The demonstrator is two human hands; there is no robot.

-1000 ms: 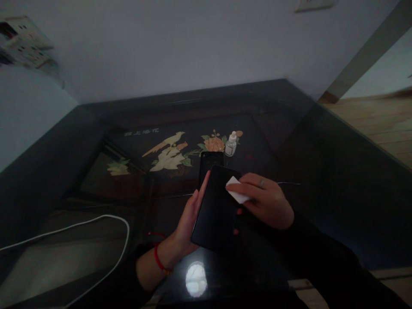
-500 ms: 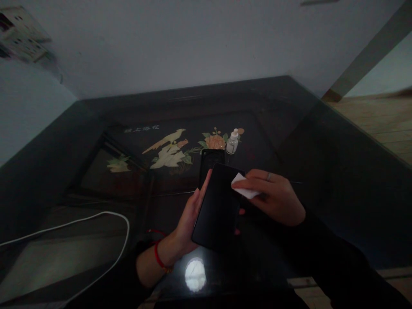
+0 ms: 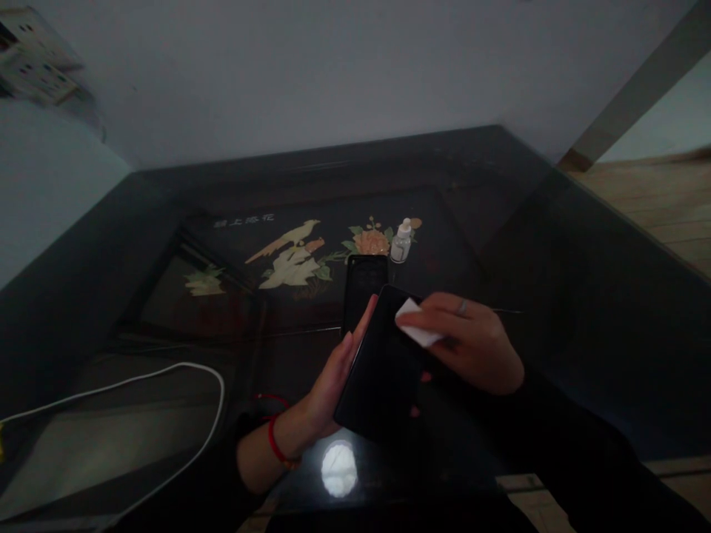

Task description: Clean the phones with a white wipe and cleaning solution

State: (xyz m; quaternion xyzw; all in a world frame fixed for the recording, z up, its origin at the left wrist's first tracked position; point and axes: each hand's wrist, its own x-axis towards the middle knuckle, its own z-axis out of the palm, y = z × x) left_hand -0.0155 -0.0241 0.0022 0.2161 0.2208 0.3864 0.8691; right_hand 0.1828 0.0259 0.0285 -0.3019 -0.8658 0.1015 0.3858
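A black smartphone [image 3: 378, 370] lies tilted in my left hand [image 3: 327, 385], its dark screen side facing up. The thumb runs along its left edge and fingertips show at the right edge. My right hand [image 3: 472, 340] is closed on a folded white wipe [image 3: 416, 324], which rests against the upper part of the phone. Behind the phone, a black phone case [image 3: 365, 274] lies on the table, partly hidden by the phone and my left hand. A small clear bottle with a white cap [image 3: 401, 243] stands just beyond the case.
The dark glossy table [image 3: 472, 178] bears a printed bird and flower picture [image 3: 292, 259]. A white cable [image 3: 138, 374] curves over its left side. Power sockets [image 3: 38, 66] hang on the wall at upper left. The wall [image 3: 311, 74] borders the table's far edge.
The phone and my left hand have shifted slightly to the right. My right hand has slid the wipe a little to the left relative to the phone.
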